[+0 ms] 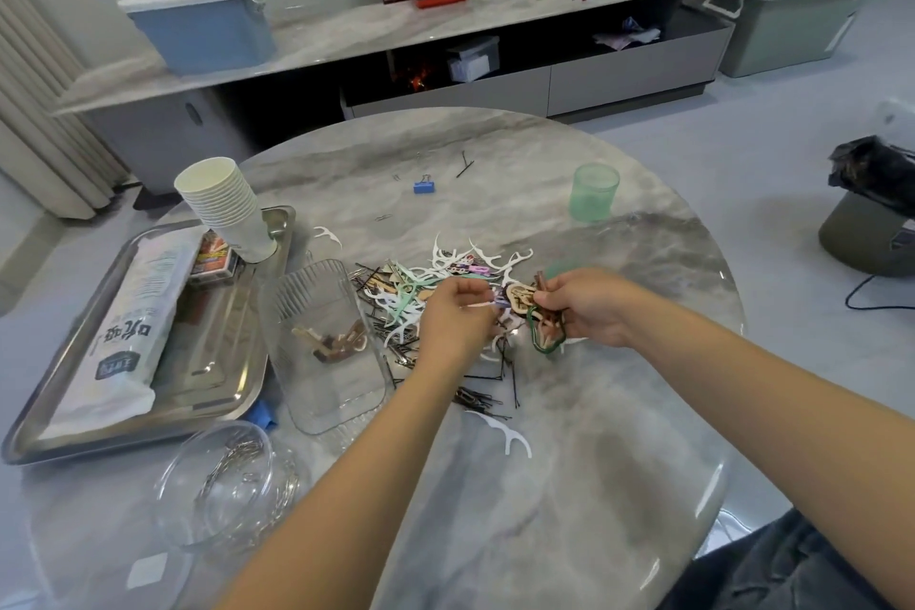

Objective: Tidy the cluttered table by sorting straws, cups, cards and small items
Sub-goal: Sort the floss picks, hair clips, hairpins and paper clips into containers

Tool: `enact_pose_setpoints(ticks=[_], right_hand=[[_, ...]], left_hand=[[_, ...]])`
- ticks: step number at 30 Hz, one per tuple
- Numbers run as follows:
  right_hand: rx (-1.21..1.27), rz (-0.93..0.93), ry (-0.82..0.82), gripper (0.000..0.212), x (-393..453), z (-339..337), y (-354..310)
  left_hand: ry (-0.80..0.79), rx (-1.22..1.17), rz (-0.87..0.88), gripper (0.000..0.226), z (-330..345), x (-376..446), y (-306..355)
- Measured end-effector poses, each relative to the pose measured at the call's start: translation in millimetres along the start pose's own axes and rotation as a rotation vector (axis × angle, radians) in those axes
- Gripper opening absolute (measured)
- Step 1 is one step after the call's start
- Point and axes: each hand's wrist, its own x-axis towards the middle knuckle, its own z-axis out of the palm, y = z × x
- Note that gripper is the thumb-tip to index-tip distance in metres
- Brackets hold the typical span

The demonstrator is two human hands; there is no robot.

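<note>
A tangled heap of white floss picks, hairpins and clips (435, 292) sprawls mid-table, right of a tilted clear tub (327, 352) holding brown pegs.

1. Two bare forearms enter from about 6 o'clock and 4 o'clock, with no sleeve showing on either.
2. The left hand (453, 317) and the right hand (586, 307) are bare: no gloves, rings, watch or bands can be seen.
3. At 5 o'clock, dark grey, creased trousers (787, 570) cover the lap.
</note>
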Motion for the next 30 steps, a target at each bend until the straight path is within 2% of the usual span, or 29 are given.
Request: enact_pose_setpoints(ticks=[2, 4, 7, 10, 12, 16, 19, 21, 24, 26, 28, 30], right_hand=[[0.002, -0.010, 0.140, 0.005, 8, -4, 0], [0.007, -0.005, 0.193, 0.003, 17, -7, 2], [0.020, 0.017, 0.218, 0.008, 27, -7, 6], [0.103, 0.035, 0.203, 0.013, 29, -3, 3], [0.144, 0.032, 0.187, 0.016, 29, 0, 0], [0.383, 0.020, 0.090, 0.018, 27, 9, -8], [0.491, -0.022, 0.028, 0.019, 28, 14, -10], [0.474, -0.041, 0.016, 0.018, 29, 15, -11], [0.345, -0.055, 0.113, 0.015, 34, 13, -12], [0.270, -0.064, 0.206, 0.018, 39, 11, -14], [0.242, -0.073, 0.277, 0.017, 46, 8, -15], [0.236, -0.072, 0.304, 0.021, 49, 7, -15]], left_hand=[[0.062, 0.450, 0.135, 0.024, 2, 16, -2], [0.049, 0.810, 0.222, 0.030, 6, 30, -4], [0.011, 1.131, 0.275, 0.028, 12, 44, -4], [-0.018, 1.159, 0.214, 0.028, 11, 51, 0], [0.020, 1.072, 0.188, 0.019, 7, 49, 4], [0.085, 0.529, 0.120, 0.010, -5, 39, 19], [-0.010, 0.128, -0.027, 0.016, -5, 33, 28], [-0.086, 0.048, -0.116, 0.014, -1, 32, 31], [-0.118, 0.190, -0.103, 0.023, 5, 41, 29], [-0.030, 0.349, 0.001, 0.032, 8, 52, 25], [0.039, 0.615, 0.105, 0.041, 10, 68, 15], [0.016, 0.884, 0.167, 0.049, 13, 80, 3]])
